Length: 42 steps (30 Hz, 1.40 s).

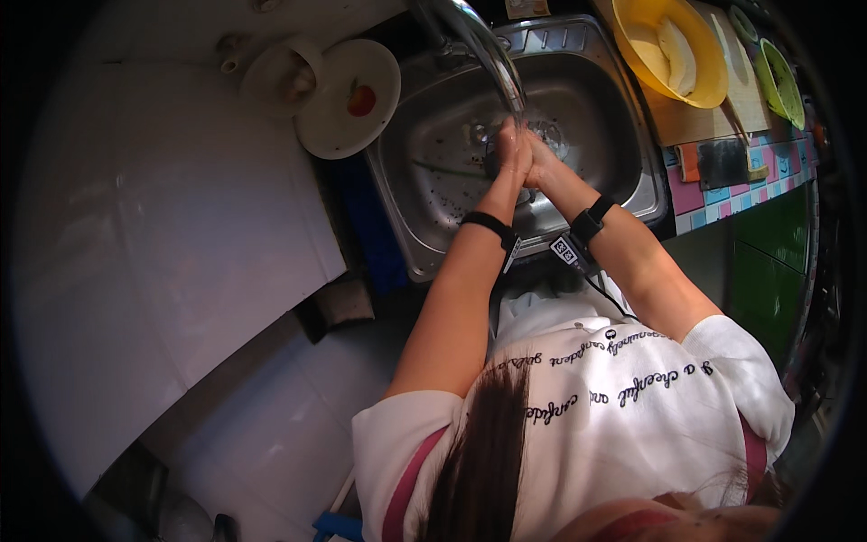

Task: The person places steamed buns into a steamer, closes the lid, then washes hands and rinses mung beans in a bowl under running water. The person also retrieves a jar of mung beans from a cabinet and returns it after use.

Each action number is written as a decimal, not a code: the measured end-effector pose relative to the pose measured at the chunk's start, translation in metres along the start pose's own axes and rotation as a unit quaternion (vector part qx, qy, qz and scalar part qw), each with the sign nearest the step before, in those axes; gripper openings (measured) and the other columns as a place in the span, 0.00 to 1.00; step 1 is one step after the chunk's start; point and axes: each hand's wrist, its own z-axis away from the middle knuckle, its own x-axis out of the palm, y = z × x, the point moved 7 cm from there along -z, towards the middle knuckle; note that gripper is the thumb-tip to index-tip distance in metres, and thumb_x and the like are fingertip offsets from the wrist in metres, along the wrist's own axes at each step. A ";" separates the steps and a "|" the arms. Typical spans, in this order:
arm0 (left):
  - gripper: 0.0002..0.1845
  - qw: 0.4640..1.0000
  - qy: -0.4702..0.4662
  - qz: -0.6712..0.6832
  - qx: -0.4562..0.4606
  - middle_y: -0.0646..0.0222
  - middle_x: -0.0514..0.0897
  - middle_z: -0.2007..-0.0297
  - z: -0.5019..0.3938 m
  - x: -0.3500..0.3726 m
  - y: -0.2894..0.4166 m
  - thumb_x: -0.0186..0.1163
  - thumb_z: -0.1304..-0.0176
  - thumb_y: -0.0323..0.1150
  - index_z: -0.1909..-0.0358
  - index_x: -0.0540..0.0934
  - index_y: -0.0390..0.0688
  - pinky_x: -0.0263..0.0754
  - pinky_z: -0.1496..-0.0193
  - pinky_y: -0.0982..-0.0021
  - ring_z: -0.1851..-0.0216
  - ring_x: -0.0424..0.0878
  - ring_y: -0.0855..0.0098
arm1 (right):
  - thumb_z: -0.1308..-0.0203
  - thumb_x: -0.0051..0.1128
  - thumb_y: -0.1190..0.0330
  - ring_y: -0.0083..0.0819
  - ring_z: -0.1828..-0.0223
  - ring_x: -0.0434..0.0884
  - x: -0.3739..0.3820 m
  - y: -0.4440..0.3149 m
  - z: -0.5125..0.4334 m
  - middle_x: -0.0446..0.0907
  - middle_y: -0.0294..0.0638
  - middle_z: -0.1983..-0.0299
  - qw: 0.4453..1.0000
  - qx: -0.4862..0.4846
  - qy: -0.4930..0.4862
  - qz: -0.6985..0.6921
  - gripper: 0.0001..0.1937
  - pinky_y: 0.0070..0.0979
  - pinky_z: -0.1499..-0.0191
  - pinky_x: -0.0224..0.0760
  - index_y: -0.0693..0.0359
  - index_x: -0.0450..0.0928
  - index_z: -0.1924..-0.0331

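Under the curved chrome faucet (491,54), my left hand (513,146) and my right hand (540,159) are pressed together, palm against palm. Water from the spout runs over them, and both look wet. Their fingers overlap and are partly hidden by the spout's end and the splashing water. Below them is the stainless steel sink (596,135), with many dark specks scattered on its floor. A thin green stalk (447,168) lies in the basin, left of my hands. The drain area is mostly covered by the hands.
Left of the sink, a white plate (325,129) with a red fruit shape stands beside a pale bowl (264,85). At right, a yellow basin (711,74) holds a long pale food piece (676,57) on a wooden board (667,122), near a green basket (779,88).
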 end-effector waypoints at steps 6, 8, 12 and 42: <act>0.13 0.953 -0.028 0.230 -0.194 0.58 0.78 0.78 0.001 0.001 -0.065 0.52 0.44 0.41 0.76 0.75 0.41 0.73 0.67 0.61 0.74 0.77 0.59 | 0.36 0.40 0.58 0.33 0.70 0.75 -0.060 -0.040 0.010 0.77 0.44 0.67 0.878 -0.033 0.338 0.337 0.15 0.30 0.67 0.72 0.61 0.72 0.68; 0.12 0.873 -0.055 0.423 -0.239 0.56 0.78 0.73 0.012 0.009 -0.057 0.52 0.44 0.41 0.71 0.74 0.41 0.73 0.65 0.61 0.70 0.77 0.58 | 0.35 0.39 0.61 0.36 0.70 0.75 -0.071 -0.037 0.004 0.75 0.45 0.68 0.880 -0.043 0.381 0.280 0.14 0.32 0.66 0.73 0.64 0.71 0.66; 0.17 0.678 -0.113 0.683 -0.245 0.52 0.77 0.63 0.035 0.019 -0.012 0.52 0.42 0.40 0.56 0.70 0.39 0.74 0.58 0.57 0.64 0.76 0.55 | 0.34 0.36 0.65 0.37 0.70 0.76 -0.051 -0.040 -0.008 0.76 0.47 0.68 0.898 -0.169 0.318 0.252 0.14 0.30 0.66 0.74 0.68 0.70 0.64; 0.19 0.992 0.040 -0.111 -0.038 0.46 0.76 0.58 0.018 -0.010 0.039 0.61 0.52 0.42 0.65 0.76 0.35 0.65 0.56 0.57 0.57 0.73 0.50 | 0.38 0.35 0.46 0.44 0.53 0.73 -0.036 -0.043 0.030 0.73 0.50 0.56 0.944 0.034 0.268 0.190 0.26 0.43 0.48 0.64 0.64 0.68 0.53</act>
